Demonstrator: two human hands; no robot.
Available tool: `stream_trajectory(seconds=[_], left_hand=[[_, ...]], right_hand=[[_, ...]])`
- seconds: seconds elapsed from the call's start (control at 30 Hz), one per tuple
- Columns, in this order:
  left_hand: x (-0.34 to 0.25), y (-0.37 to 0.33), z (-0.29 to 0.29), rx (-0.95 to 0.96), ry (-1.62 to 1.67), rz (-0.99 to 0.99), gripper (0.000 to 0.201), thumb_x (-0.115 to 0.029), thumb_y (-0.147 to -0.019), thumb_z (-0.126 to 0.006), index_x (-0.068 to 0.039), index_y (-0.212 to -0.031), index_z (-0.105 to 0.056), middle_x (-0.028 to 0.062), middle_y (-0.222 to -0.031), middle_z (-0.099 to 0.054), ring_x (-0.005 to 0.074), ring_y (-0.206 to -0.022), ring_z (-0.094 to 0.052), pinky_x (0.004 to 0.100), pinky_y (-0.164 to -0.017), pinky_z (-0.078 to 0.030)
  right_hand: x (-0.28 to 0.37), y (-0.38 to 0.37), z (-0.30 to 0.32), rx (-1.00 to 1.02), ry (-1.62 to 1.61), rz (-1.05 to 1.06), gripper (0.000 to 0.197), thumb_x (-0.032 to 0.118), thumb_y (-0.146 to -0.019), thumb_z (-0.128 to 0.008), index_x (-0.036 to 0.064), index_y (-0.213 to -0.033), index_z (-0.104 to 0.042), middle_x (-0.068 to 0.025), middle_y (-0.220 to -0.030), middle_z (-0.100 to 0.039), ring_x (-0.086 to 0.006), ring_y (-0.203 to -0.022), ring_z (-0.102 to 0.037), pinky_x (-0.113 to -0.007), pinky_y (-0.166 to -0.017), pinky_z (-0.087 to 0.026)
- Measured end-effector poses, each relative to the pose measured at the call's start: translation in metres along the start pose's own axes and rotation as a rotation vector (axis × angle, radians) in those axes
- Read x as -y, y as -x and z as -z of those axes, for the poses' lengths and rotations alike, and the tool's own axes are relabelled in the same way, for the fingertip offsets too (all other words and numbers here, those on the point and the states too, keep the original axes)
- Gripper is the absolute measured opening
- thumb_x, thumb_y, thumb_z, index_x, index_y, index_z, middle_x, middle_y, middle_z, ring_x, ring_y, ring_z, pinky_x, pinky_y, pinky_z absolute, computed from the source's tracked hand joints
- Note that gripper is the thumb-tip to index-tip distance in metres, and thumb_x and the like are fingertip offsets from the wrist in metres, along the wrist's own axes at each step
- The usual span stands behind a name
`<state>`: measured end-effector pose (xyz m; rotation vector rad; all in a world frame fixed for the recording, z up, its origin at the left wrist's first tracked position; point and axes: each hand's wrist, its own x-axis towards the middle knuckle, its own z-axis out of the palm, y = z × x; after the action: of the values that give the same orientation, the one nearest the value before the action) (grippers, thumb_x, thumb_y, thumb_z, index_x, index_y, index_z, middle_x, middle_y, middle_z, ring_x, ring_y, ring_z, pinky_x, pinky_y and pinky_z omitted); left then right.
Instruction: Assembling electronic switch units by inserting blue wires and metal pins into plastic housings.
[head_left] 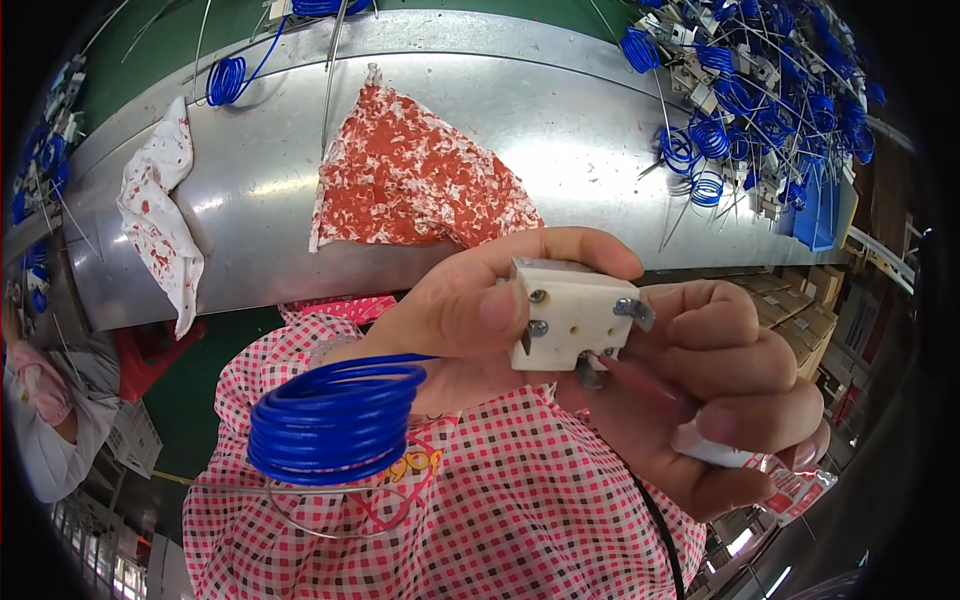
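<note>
My left hand [445, 305] grips a small thermostat [570, 335], thumb on one side and fingers behind. It has a whitish block body with metal screws and bent terminals. A coil of blue-covered capillary [335, 430] hangs beside my left wrist, with a thin metal rod below it. Closed around a squeeze tube [800, 490], my right hand [735, 365] has the red nozzle pointed at the block's lower edge, by a screw. Whether the tip touches the block I cannot tell. The fingers hide most of the tube.
A red-stained white cloth [420, 175] and a crumpled white cloth [160, 205] lie on the metal bench [590, 130]. Many blue-coiled thermostats [755, 90] are heaped at far right, near a blue bin [822, 205]. Cardboard boxes [805, 320] stand right. Another person's arm [45, 385] shows left.
</note>
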<state>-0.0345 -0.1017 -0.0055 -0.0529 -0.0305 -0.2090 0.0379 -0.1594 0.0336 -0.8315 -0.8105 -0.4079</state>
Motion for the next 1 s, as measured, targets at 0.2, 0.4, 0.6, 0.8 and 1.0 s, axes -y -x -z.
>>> stream_trajectory(seconds=[0.2, 0.4, 0.6, 0.8, 1.0], left_hand=[[-0.004, 0.0, -0.003, 0.001, 0.028, 0.028, 0.063, -0.041, -0.074, -0.062, -0.004, -0.117, -0.034, 0.0152, -0.108, -0.037, 0.0245, -0.093, -0.046, 0.0249, -0.06, -0.047], [-0.003, 0.002, 0.0, 0.028, 0.046, 0.024, 0.061, -0.041, -0.076, -0.059, -0.004, -0.118, -0.033, 0.0156, -0.109, -0.037, 0.025, -0.092, -0.047, 0.0256, -0.062, -0.047], [-0.004, -0.003, -0.001, -0.026, 0.003, 0.034, 0.062, -0.045, -0.078, -0.055, -0.004, -0.118, -0.033, 0.0153, -0.108, -0.038, 0.0238, -0.09, -0.05, 0.026, -0.062, -0.046], [-0.006, -0.003, -0.001, -0.057, 0.015, 0.05, 0.063, -0.046, -0.078, -0.055, -0.004, -0.118, -0.033, 0.0148, -0.106, -0.039, 0.0205, -0.071, -0.055, 0.024, -0.056, -0.046], [-0.006, 0.001, -0.002, -0.036, 0.039, 0.046, 0.063, -0.045, -0.078, -0.056, -0.004, -0.119, -0.032, 0.0149, -0.108, -0.037, 0.0197, -0.069, -0.056, 0.0241, -0.056, -0.046]], right_hand=[[0.0, -0.002, 0.001, -0.008, -0.002, 0.008, 0.033, 0.034, -0.087, -0.041, 0.0078, -0.069, -0.036, 0.0037, -0.066, -0.039, -0.0086, -0.04, -0.028, -0.024, -0.039, -0.022], [0.003, -0.004, 0.008, 0.0, -0.07, -0.012, 0.033, 0.034, -0.087, -0.042, 0.0077, -0.067, -0.036, 0.0029, -0.068, -0.041, -0.0085, -0.04, -0.029, -0.024, -0.039, -0.023], [-0.002, -0.003, -0.002, -0.07, -0.199, -0.096, 0.031, 0.033, -0.083, -0.048, 0.0058, -0.07, -0.039, 0.0001, -0.071, -0.043, -0.0086, -0.041, -0.031, -0.023, -0.04, -0.026], [-0.001, -0.004, 0.003, -0.088, -0.153, 0.012, 0.034, 0.033, -0.08, -0.053, 0.0007, -0.083, -0.046, -0.004, -0.078, -0.047, -0.0093, -0.046, -0.036, -0.022, -0.041, -0.028], [0.003, -0.002, 0.007, -0.043, -0.236, -0.088, 0.035, 0.032, -0.077, -0.058, 0.0012, -0.092, -0.05, -0.0057, -0.085, -0.049, -0.0106, -0.056, -0.041, -0.023, -0.049, -0.033]])
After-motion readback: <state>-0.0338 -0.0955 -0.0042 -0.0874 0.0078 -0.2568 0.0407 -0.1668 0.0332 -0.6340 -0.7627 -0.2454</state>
